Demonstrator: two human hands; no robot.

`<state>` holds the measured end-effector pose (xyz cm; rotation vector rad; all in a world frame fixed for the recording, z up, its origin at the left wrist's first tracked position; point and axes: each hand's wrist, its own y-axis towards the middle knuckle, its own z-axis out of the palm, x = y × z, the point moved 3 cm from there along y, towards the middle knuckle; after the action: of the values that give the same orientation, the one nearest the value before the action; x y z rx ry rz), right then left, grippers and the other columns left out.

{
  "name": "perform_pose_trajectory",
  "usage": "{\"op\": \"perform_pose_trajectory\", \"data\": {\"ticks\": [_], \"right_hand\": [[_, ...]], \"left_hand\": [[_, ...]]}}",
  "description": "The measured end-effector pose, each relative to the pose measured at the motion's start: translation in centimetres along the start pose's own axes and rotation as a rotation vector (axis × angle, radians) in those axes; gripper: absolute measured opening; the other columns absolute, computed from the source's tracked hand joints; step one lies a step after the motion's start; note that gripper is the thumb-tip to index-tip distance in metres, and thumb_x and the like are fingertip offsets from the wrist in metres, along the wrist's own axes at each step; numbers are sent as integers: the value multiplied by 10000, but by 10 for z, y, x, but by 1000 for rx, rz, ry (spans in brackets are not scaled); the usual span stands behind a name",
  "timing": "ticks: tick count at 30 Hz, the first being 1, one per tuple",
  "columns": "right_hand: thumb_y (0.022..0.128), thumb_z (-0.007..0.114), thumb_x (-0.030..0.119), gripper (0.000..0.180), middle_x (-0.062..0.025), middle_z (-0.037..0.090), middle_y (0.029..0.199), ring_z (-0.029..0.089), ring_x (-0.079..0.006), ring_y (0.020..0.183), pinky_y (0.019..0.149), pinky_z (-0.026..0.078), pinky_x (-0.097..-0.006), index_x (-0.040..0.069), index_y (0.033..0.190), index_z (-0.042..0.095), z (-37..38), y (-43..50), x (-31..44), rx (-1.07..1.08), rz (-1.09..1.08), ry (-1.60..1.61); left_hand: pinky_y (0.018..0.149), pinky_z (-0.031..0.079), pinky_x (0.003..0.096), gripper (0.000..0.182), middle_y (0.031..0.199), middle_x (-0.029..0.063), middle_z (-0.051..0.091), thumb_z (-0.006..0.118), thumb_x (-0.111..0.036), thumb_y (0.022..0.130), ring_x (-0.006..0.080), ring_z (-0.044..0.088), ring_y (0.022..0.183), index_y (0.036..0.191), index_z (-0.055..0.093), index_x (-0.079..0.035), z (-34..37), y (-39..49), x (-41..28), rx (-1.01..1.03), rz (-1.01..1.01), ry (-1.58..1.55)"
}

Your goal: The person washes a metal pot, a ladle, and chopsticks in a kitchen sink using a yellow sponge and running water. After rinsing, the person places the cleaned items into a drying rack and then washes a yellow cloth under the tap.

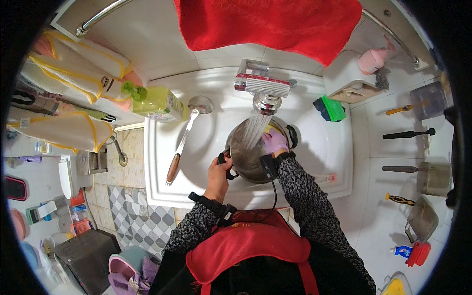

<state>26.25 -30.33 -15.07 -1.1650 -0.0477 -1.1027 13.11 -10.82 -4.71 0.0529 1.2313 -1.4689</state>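
A round metal pot (245, 158) with black side handles sits in the white sink (320, 177) under the running chrome faucet (262, 86). Water falls in a spray into the pot. My left hand (217, 175) is bare and grips the pot's left handle (222, 158). On my right hand (274, 141) is a pale purple glove; it reaches inside the pot, pressing a yellow cloth or sponge (271, 129) that is partly hidden by the fingers. The pot's right handle (292, 136) is free, just beyond my right hand.
A ladle with a wooden handle (173, 169) leans along the sink's left side, near a yellow-green soap bottle (158, 105). A green and dark sponge (331, 109) rests at the right rear rim. Above hangs a red towel (269, 25); utensils such as a black-handled one (405, 134) line the right wall.
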Motion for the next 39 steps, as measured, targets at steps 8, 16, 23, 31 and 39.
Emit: {"op": "perform_pose_trajectory", "data": {"ticks": [8,16,23,31,39], "right_hand": [[772,595,171,262,-100,607,851,569,-172,754,663,460,-299,17,983,585,65,-77,-17,648,-68,-633],[781,505,181,229,-194,618,916,600,-338,879,753,474,-425,30,925,599,44,-105,9,1093,-296,-2417],[773,550,151,275,-134,644,925,616,-282,919,758,498,-368,42,1014,625,29,-74,10,683,-345,-2675],[799,475,130,209,-212,625,829,626,-338,749,669,500,-423,-6,819,632,68,-64,-14,710,-637,-2207],[766,493,96,207,-193,626,949,618,-310,879,767,480,-402,3,855,655,21,-79,-5,1067,-272,-2655]], "left_hand": [[849,446,362,147,1027,85,557,519,89,774,217,555,912,794,467,-47,-4,2,0,7,3,108],[838,457,354,152,1005,83,560,515,91,778,203,557,896,785,463,-52,-4,3,-5,10,-1,134],[737,413,251,114,824,10,544,574,46,775,125,519,754,830,517,-37,12,-10,-11,33,27,179],[660,374,208,148,736,-21,518,627,21,733,86,479,689,765,517,-72,33,-22,-19,44,100,317],[620,360,199,164,712,-36,488,633,29,719,72,453,663,740,512,-80,32,-24,-18,33,75,263]]}}
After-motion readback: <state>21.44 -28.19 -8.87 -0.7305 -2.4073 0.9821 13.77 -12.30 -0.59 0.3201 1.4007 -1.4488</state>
